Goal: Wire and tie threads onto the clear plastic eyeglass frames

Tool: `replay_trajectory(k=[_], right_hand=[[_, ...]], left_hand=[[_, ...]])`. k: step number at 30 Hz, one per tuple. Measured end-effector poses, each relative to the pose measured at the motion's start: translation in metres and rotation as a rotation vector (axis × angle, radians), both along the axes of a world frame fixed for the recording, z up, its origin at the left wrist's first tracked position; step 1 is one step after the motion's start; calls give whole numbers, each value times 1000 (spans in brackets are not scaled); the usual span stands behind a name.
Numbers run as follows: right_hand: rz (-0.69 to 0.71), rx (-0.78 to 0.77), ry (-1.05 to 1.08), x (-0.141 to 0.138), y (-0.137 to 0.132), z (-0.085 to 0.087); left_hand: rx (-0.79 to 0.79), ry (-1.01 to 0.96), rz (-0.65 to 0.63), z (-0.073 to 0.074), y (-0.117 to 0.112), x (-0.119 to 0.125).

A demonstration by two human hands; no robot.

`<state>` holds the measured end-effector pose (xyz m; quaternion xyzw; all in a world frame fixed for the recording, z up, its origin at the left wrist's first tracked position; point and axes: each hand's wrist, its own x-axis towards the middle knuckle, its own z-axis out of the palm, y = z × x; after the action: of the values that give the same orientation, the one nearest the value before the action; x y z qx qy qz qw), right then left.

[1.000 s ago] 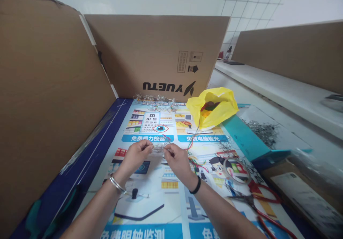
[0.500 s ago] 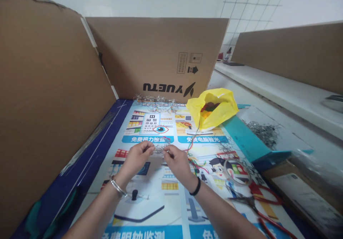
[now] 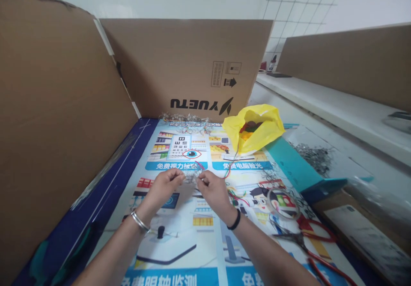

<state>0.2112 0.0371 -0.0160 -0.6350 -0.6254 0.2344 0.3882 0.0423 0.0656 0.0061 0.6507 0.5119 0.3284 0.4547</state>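
Over the middle of the printed poster, my left hand (image 3: 165,189) pinches one end of a small piece of twisted silver wire (image 3: 190,177). My right hand (image 3: 214,194) is closed on the other end, thumb and fingertips together. A bit of purple-red thread (image 3: 200,165) sticks up from the wire near the right fingertips. Fine detail of the wire is too small and blurred to make out. Beside my right hand lie loose red, green and yellow threads (image 3: 236,196). One strand runs up to a yellow bag (image 3: 257,127) holding coloured material.
Tangled wire pieces (image 3: 189,121) lie along the back cardboard wall (image 3: 186,63). At the right are red-handled scissors (image 3: 302,239), a roll of clear tape (image 3: 284,204) and a pile of wire bits (image 3: 311,157). Green-handled pliers (image 3: 61,256) and straight wires (image 3: 102,170) lie left.
Both hands stay in nearly the same place, still pinching the wire. The purple-red thread has shifted slightly, and the whole view has moved a little.
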Motion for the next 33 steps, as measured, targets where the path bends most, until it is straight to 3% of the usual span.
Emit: replay_trajectory(k=[14,22,33], right_hand=[[37,45,-35,0,-1,4],[-15,213,-21,1,0,2],[58,215,22,-1,0,1]], left_hand=[[-86,-130,23,-1,2,-2],[-102,-128,16,1,2,-3],[-74,-79,1,5,1,-2]])
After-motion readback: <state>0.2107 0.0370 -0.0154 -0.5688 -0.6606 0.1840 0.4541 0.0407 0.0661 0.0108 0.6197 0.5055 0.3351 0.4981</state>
